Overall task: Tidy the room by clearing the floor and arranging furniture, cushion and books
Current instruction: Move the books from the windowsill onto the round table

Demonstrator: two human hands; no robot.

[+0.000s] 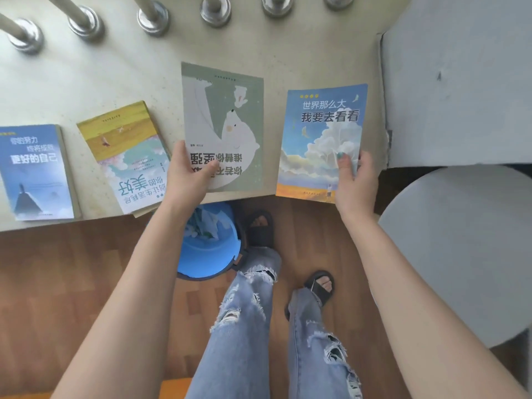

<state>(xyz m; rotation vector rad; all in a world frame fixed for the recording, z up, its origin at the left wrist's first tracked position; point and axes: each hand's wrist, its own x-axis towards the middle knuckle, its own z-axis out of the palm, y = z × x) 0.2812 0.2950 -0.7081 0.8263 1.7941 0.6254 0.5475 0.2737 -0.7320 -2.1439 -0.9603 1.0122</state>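
A blue book is lying flat at the far left of the pale ledge, and just beside it a yellow book is sitting askew, its title upside down and its corner overhanging the edge. The left hand is pinching the lower left corner of a green book (polar bear cover, text upside down), thumb on top and fingers curled underneath. The right hand is gripping the lower right edge of a sky book with clouds and upright lettering, thumb pressing on the cover. Both held books are poking past the ledge's edge; whether they are lifted off it I cannot tell. Under the ledge, on the floor, a blue bin is holding crumpled white and green scraps. A grey stool is standing at the right
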